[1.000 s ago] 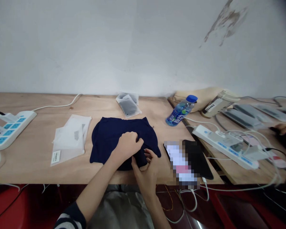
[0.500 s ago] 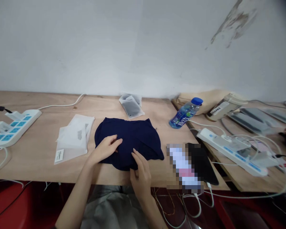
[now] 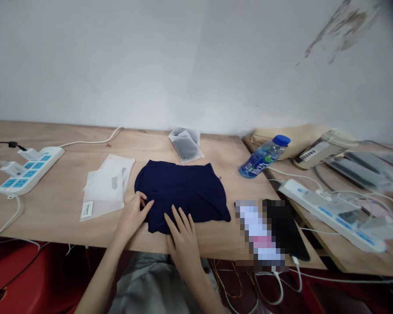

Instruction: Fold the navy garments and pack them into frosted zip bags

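Note:
A dark navy garment (image 3: pixel 186 187) of thin fabric lies spread on the wooden table before me, its outline rounded and its near edge uneven. At its lower left edge, my left hand (image 3: pixel 136 213) has curled fingers, with thumb and forefinger close together on the cloth. My right hand (image 3: pixel 183 237) rests palm down at the near edge, fingers spread and pressing lightly on the fabric. Left of the garment lie frosted plastic bags (image 3: pixel 106 187), overlapping, one with a small white label. Behind it are more frosted bags (image 3: pixel 186 145) with something dark inside.
A blue-capped bottle (image 3: pixel 263 157) lies tilted at right, near a coffee cup (image 3: pixel 324 148). Two phones, one pixelated (image 3: pixel 260 235) and one black (image 3: pixel 286 229), are right of the garment. Power strips (image 3: pixel 32 170) with cables flank both sides. The table's near edge (image 3: pixel 216 248) runs close to my hands.
My left hand has moved down to the garment's lower left edge and curled its fingers. My right hand has shifted left and its fingers have spread. The view has turned slightly left.

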### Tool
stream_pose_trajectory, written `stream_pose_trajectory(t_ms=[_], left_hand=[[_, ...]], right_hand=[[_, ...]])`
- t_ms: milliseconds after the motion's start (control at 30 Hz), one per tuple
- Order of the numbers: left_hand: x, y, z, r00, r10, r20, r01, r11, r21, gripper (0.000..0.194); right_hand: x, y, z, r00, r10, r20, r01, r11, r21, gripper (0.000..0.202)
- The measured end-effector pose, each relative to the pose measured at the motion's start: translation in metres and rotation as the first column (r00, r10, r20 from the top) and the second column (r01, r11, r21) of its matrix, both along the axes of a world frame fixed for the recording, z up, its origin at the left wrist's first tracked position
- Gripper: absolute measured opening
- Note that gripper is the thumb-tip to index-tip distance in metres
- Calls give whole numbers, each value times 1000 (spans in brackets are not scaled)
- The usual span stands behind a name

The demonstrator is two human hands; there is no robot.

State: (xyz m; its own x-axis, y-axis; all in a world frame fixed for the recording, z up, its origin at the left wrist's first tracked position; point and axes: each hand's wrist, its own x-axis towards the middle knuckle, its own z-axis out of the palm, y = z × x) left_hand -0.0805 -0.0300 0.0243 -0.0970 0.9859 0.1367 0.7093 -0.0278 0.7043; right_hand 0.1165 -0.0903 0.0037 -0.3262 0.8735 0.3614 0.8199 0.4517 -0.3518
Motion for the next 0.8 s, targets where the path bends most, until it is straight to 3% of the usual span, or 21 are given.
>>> stream_pose_trajectory(t_ms=[100, 167, 300, 433, 533, 667, 800], left_hand=[[8, -10, 1, 996, 74, -56, -69, 995, 79, 19], [15, -17, 7, 997, 40, -64, -31, 991, 127, 20], [32, -27, 16, 984, -158, -83, 172, 962, 213, 8], [47, -19, 12, 914, -346, -212, 388, 898, 207, 31], [53, -3, 4, 857, -417, -304, 478, 863, 164, 42], [59, 12, -5, 817, -432, -382, 501, 860, 99, 47], [68, 13, -9, 817, -323, -479, 426, 896, 123, 48]], right_hand=[[0, -2, 2, 999, 15, 37, -14, 1000, -26, 57], [2, -3, 5, 997, 40, 62, -38, 999, -32, 59], [10, -4, 12, 987, 127, 103, -126, 992, -18, 60], [21, -7, 21, 976, 191, 100, -190, 982, -14, 56], [26, -11, 23, 974, 206, 91, -205, 979, -24, 55], [30, -19, 21, 971, 211, 110, -207, 977, -53, 55], [32, -25, 17, 973, 217, 77, -213, 975, -62, 55]])
